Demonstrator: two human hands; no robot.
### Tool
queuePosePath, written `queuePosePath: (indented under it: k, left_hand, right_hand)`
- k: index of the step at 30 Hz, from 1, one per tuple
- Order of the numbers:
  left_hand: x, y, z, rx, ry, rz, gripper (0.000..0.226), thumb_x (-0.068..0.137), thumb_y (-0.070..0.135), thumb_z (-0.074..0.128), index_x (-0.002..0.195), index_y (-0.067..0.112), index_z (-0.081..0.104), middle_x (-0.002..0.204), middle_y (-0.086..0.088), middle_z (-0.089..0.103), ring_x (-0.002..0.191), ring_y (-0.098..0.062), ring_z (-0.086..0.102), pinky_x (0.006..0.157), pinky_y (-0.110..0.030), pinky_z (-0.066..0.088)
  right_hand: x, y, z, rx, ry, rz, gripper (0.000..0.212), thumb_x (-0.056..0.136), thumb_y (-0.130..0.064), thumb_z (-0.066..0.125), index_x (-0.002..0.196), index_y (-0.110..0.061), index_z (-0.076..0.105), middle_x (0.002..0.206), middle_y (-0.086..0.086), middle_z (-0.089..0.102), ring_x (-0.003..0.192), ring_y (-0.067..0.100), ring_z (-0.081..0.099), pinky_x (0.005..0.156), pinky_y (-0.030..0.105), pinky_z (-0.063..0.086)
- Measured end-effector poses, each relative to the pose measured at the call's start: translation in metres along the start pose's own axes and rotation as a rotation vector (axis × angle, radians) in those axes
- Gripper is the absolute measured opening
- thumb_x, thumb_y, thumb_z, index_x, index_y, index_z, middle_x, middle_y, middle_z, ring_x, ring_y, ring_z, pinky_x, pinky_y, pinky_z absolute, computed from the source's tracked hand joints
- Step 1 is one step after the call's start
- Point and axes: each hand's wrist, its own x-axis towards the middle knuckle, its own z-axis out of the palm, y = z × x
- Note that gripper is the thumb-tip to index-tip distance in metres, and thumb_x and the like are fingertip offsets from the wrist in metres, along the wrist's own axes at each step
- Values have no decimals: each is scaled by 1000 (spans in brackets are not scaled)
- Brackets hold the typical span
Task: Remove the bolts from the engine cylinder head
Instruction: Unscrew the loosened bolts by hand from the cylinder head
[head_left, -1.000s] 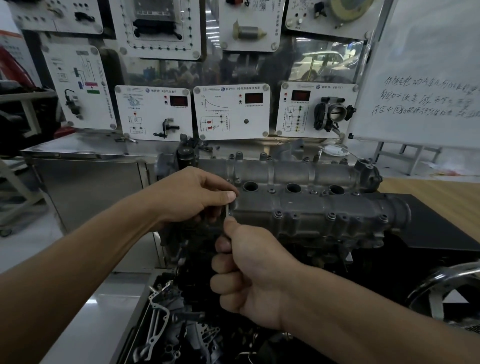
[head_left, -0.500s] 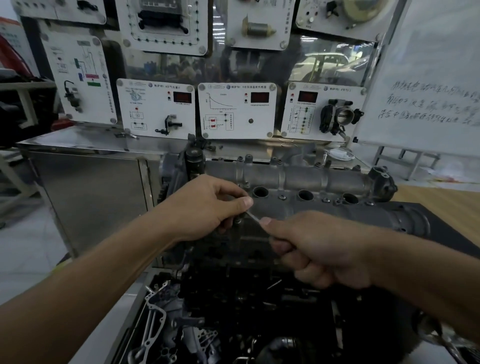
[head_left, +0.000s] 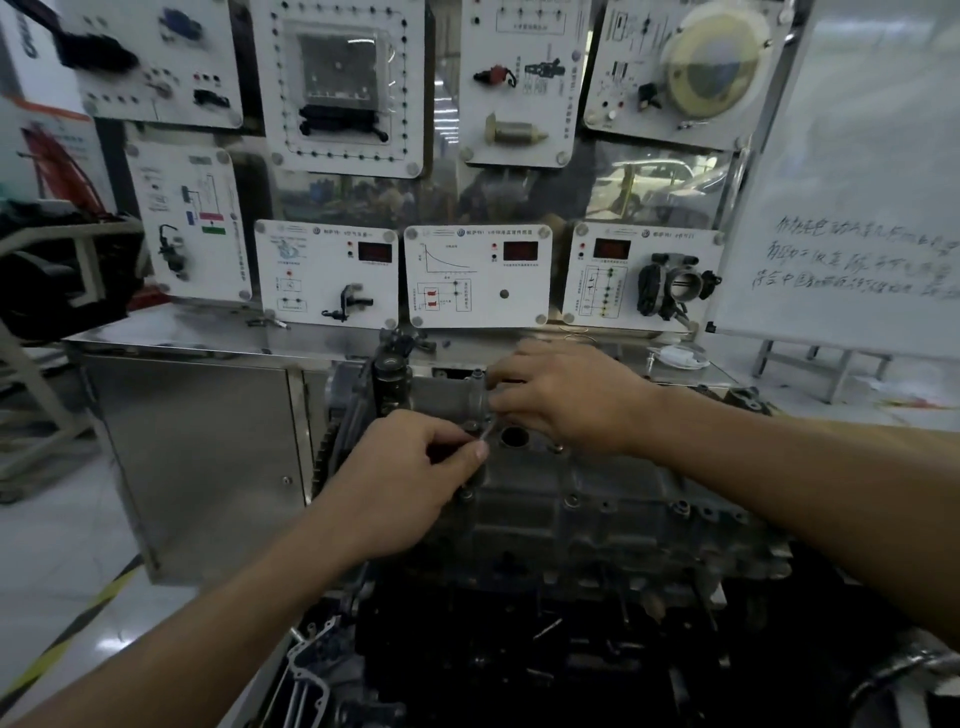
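Observation:
The grey engine cylinder head (head_left: 587, 499) lies across the middle of the view, with several bolts (head_left: 571, 500) along its front and a round plug hole (head_left: 514, 437) on top. My left hand (head_left: 415, 478) sits at its left end and pinches a thin metal tool (head_left: 487, 430) between thumb and forefinger. The tool's far end points toward my right hand (head_left: 566, 395), which lies over the head's upper ridge with fingers curled at the tool's tip. Whether those fingers hold the tool is hidden.
Behind the head stand a steel cabinet (head_left: 197, 457) and white training panels (head_left: 478, 275). A whiteboard (head_left: 857, 182) leans at the right. Dark engine parts (head_left: 519, 665) fill the space below. A sprocket (head_left: 332, 447) edges the head's left end.
My right hand has risen from below the head's front to its upper ridge. My left hand kept its pinch on the tool. The camera has moved closer and tilted up.

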Motion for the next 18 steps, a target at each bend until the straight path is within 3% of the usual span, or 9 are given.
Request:
queuePosePath:
  k: [5, 7, 10, 12, 15, 18]
  left_hand:
    - [3, 1, 4, -87, 76, -77, 10, 92, 34, 62, 85, 28, 68, 63, 6, 69, 54, -12, 64, 51, -35, 51]
    - [4, 1, 4, -113, 106, -103, 2, 88, 32, 64, 87, 30, 63, 63, 4, 68, 52, -11, 63, 45, -29, 47]
    - [4, 2, 7, -186, 175, -155, 15, 83, 27, 68, 93, 32, 58, 66, 3, 69, 49, -5, 60, 41, -16, 40]
    - [2, 4, 10, -229, 229, -171, 25, 82, 23, 70, 96, 37, 54, 70, 0, 70, 49, -5, 60, 41, -15, 41]
    - [-2, 5, 16, -314, 295, -188, 32, 82, 21, 72, 96, 39, 51, 71, -5, 70, 54, -16, 64, 46, -29, 50]
    - [-3, 5, 20, -457, 351, -247, 28, 81, 10, 73, 93, 26, 52, 67, -10, 69, 53, -20, 66, 52, -45, 57]
  right_hand:
    - [40, -12, 2, -82, 56, -4, 26, 99, -33, 50, 118, -29, 67, 111, -1, 51, 105, 18, 47, 69, 29, 36]
    - [55, -19, 0, -81, 11, -28, 26, 98, -26, 52, 121, -28, 66, 107, -3, 53, 105, 18, 51, 70, 29, 37]
    - [68, -24, -8, -21, -30, -34, 25, 97, -19, 52, 116, -25, 67, 103, -5, 58, 106, 18, 55, 74, 32, 47]
    - [72, -25, -11, 60, -55, -25, 23, 96, -16, 53, 113, -22, 67, 104, -5, 60, 104, 18, 56, 80, 37, 50]
    - [76, -26, -11, 150, -81, -19, 20, 93, -13, 55, 107, -18, 69, 102, -2, 61, 99, 20, 56, 82, 38, 47]
    - [75, -28, -6, 244, -87, 16, 23, 95, -14, 55, 111, -20, 69, 100, 0, 63, 99, 22, 56, 84, 43, 48]
